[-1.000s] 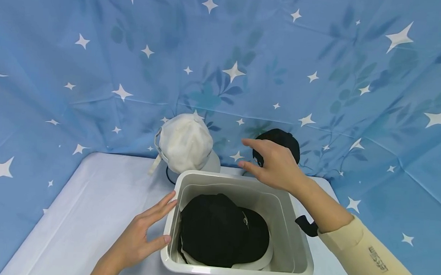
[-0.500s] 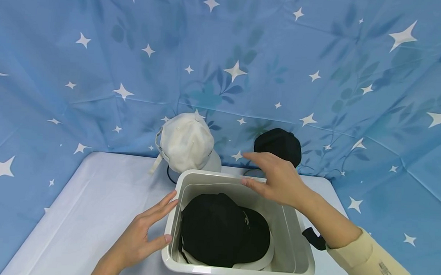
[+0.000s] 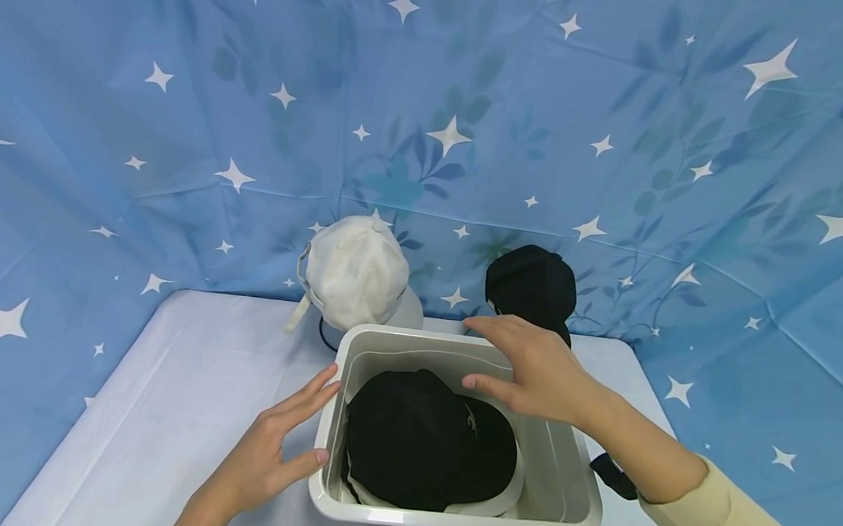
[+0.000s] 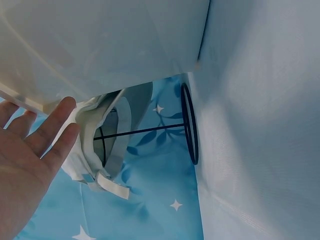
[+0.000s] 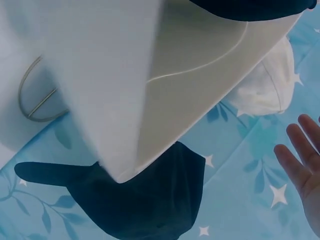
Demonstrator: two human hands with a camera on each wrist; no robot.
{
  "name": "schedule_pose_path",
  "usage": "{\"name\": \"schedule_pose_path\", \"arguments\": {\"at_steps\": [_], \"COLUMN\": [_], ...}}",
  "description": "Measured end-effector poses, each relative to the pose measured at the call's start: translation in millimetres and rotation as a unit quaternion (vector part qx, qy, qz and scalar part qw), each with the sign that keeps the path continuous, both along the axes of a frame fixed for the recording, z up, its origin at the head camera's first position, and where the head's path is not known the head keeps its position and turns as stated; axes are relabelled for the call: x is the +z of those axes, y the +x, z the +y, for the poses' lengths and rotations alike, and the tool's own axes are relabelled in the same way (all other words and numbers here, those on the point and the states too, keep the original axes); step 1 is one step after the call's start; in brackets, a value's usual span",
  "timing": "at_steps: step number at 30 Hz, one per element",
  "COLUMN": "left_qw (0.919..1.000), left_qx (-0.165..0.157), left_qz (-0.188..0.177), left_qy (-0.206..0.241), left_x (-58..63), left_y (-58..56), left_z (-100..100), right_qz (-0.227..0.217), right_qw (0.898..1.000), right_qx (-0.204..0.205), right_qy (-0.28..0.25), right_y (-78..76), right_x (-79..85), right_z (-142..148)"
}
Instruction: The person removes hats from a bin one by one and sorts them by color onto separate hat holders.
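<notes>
A light grey plastic bin (image 3: 452, 521) stands on the table with a black cap (image 3: 406, 443) in it, on top of a pale cap whose brim (image 3: 513, 493) peeks out. My left hand (image 3: 261, 452) has its fingertips at the bin's left rim, fingers spread and extended. Over the bin's back right part hovers my right hand (image 3: 540, 370), fingers extended, thumb apart, holding nothing. Behind it another black cap (image 3: 531, 282) sits up against the backdrop. A white cap (image 3: 357, 276) rests behind the bin's back left corner, on a thin black wire stand (image 4: 189, 125).
White cloth covers the table (image 3: 197, 394). A blue curtain (image 3: 292, 155) with stars and leaves hangs right behind it. In the right wrist view a metal wire ring (image 5: 22, 95) shows beside the bin, near the black cap. A black strap (image 3: 613, 477) hangs below the right wrist.
My right hand has come down and toward me, from before the rear black cap to over the bin, uncovering more of that cap. My left hand stays at the rim.
</notes>
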State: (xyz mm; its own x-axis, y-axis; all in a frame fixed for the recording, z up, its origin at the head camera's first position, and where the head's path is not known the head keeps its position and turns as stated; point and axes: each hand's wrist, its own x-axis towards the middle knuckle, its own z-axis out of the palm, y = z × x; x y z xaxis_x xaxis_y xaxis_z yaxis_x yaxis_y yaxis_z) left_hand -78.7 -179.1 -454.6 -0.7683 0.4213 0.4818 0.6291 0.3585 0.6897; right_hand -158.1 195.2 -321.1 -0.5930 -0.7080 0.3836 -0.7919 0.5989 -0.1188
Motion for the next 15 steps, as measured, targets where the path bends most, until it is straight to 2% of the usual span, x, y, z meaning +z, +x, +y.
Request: {"name": "schedule_pose_path", "arguments": {"at_steps": [10,15], "left_qw": [1.0000,1.0000], "left_qx": [0.002,0.001], "left_qz": [0.002,-0.002], "left_qy": [-0.001,0.001], "left_x": [-0.3,0.0], "left_y": [-0.2,0.2], "left_z": [0.2,0.5], "right_qz": [-0.041,-0.047], "right_qw": [0.999,0.999], "right_qx": [0.009,0.017], "right_qy": [0.013,0.013], "right_y": [11.9,16.5], "right_x": [-16.4,-27.3], "right_z": [6.7,8.1]}}
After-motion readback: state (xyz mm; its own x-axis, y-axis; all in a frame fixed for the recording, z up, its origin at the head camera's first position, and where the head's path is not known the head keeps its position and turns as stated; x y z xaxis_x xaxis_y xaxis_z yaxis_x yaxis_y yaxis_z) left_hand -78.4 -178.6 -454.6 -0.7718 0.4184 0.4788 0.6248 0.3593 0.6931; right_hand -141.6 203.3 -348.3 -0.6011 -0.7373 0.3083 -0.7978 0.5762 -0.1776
